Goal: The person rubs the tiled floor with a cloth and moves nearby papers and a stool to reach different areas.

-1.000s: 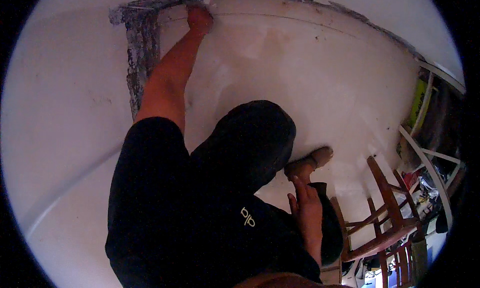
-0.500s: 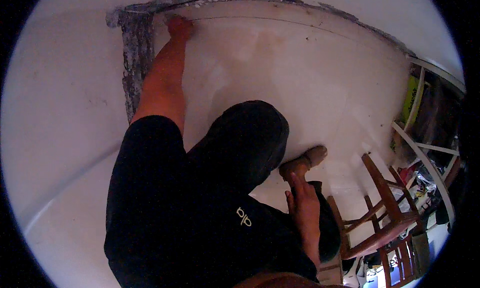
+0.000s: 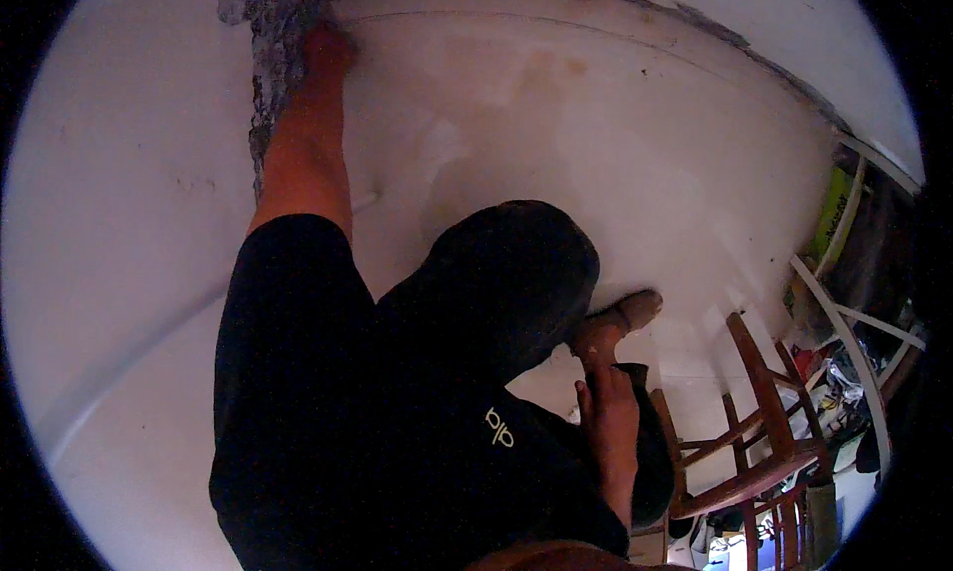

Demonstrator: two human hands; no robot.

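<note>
My left arm stretches far forward, and my left hand (image 3: 328, 53) is at the inner edge of a rough dark grey strip (image 3: 270, 60) beside a pale, smooth surface (image 3: 635, 164). The fingers look bunched in a dim blur; whatever they hold, if anything, is hidden. Lower right, my right hand (image 3: 608, 402) rests on my lower leg just above the ankle, thumb apart from the fingers, holding nothing. A brown shoe (image 3: 640, 311) is on the foot beyond it. My bent knee (image 3: 511, 248), in dark trousers, stands between both hands.
Right of my leg, a brown wooden chair (image 3: 759, 477) lies tipped over. Beyond it, a pale-framed rack (image 3: 844, 308) holds cluttered items. A long pale pipe-like thing (image 3: 119, 367) runs at left behind my arm. Another rough grey band (image 3: 715, 30) curves along the far edge.
My left hand has shifted left and slightly farther away, onto the grey strip's edge. My right hand stays on my lower leg, its fingers more bent. The whole view has shifted slightly.
</note>
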